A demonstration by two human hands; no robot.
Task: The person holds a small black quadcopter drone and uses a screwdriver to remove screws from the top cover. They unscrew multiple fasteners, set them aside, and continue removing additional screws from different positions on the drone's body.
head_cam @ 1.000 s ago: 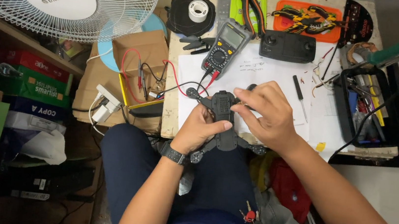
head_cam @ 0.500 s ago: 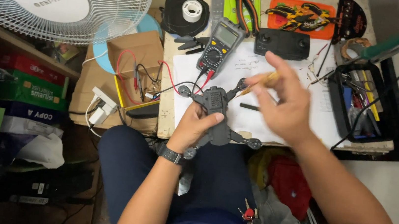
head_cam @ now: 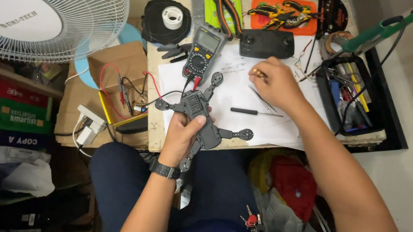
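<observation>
My left hand (head_cam: 181, 136) grips a dark grey drone frame (head_cam: 208, 131) by its body and holds it over the table's front edge; its arms stick out to all sides. My right hand (head_cam: 281, 85) hovers over the white paper (head_cam: 234, 91) farther back, fingers closed on a small yellowish-handled tool (head_cam: 258, 73). A thin black screwdriver (head_cam: 255, 112) and tweezers (head_cam: 262, 99) lie on the paper just below that hand. A multimeter (head_cam: 204, 52) with red and black leads lies behind the frame.
A black remote controller (head_cam: 266, 44), a tape roll (head_cam: 172, 18), pliers (head_cam: 228, 8) and an orange tool tray (head_cam: 284, 9) line the back. A black bin of tools (head_cam: 352, 95) stands at the right, a white fan (head_cam: 39, 6) and cardboard box (head_cam: 120, 61) at the left.
My right hand let go of the drone frame, picked up a yellowish-handled tool and moved back and right over the paper. My left hand keeps hold of the frame.
</observation>
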